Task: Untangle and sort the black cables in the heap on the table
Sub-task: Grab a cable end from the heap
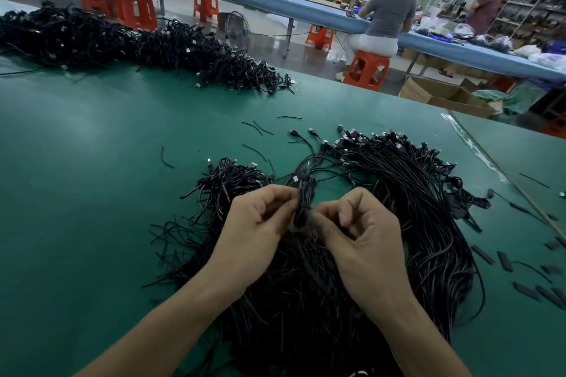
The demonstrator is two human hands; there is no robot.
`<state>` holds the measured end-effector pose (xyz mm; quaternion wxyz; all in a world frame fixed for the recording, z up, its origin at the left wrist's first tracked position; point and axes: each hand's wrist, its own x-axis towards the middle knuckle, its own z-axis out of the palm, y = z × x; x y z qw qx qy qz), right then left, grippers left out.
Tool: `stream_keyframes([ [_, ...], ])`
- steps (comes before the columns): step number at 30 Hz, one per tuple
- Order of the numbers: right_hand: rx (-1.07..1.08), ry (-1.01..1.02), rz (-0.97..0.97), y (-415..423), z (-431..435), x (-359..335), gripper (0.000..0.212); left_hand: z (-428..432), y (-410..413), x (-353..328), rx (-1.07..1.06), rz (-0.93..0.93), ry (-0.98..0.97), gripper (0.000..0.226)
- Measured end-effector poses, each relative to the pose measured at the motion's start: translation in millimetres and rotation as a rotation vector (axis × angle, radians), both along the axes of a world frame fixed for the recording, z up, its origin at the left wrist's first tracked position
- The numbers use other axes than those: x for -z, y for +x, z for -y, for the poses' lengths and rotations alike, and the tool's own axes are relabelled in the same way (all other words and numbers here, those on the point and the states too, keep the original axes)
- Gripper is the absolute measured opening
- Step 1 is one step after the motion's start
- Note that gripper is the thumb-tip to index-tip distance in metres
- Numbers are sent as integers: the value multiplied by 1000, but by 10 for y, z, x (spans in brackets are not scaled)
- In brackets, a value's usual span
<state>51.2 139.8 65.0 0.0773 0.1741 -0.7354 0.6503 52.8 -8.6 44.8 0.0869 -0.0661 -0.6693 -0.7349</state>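
A big heap of black cables (398, 193) lies on the green table (92, 162) in front of me, spreading from the middle toward the right. A small bundle of black cables (303, 196) stands raised above the heap, blurred. My left hand (257, 232) pinches this bundle from the left with curled fingers. My right hand (364, 239) pinches the same bundle from the right, thumb and forefinger meeting at its lower part. A smaller clump of cables (226, 180) lies just left of the hands. The heap under my wrists is partly hidden.
A long pile of black cables (128, 40) runs along the table's far left edge. Loose short cable pieces (257, 128) lie mid-table, and flat black strips (505, 260) are scattered at the right. Red stools, cardboard boxes and two people at a blue bench lie beyond.
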Motion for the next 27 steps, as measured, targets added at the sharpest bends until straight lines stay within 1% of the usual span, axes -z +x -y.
stream_keyframes([
  [1,-5,31,9,1,-6,12,42,14,-5,-21,26,2,47,33],
  [3,-30,61,30,-5,-19,25,44,27,-13,-44,91,19,144,35],
  [5,-50,85,34,-22,-27,29,47,45,-12,-42,145,8,155,36],
  [7,-67,98,33,-45,-33,31,45,57,8,-39,187,-29,105,39],
  [9,-23,112,26,-64,-51,41,46,58,17,-30,164,-70,-22,39],
  [11,63,145,-23,-74,-74,39,43,57,15,0,95,-76,-181,25],
  [12,101,154,-46,-77,-77,35,42,52,15,11,51,-76,-229,19],
  [13,133,160,-67,-75,-76,29,42,48,14,29,-1,-81,-257,19],
  [15,174,158,-96,-63,-66,17,43,39,1,81,-116,-101,-274,32],
  [16,184,149,-108,-54,-59,12,43,38,-7,100,-143,-105,-266,36],
  [18,186,117,-127,-35,-46,1,44,29,-7,120,-124,-59,-231,37],
  [21,148,72,-127,-27,-32,-3,39,8,-10,138,-35,53,-129,27],
  [24,94,40,-54,-42,-37,23,35,-5,-26,136,17,46,-15,11],
  [25,69,32,-27,-52,-39,35,36,2,-33,128,23,47,45,9],
  [27,49,59,-10,-70,-47,71,44,11,-26,91,61,62,174,14],
])
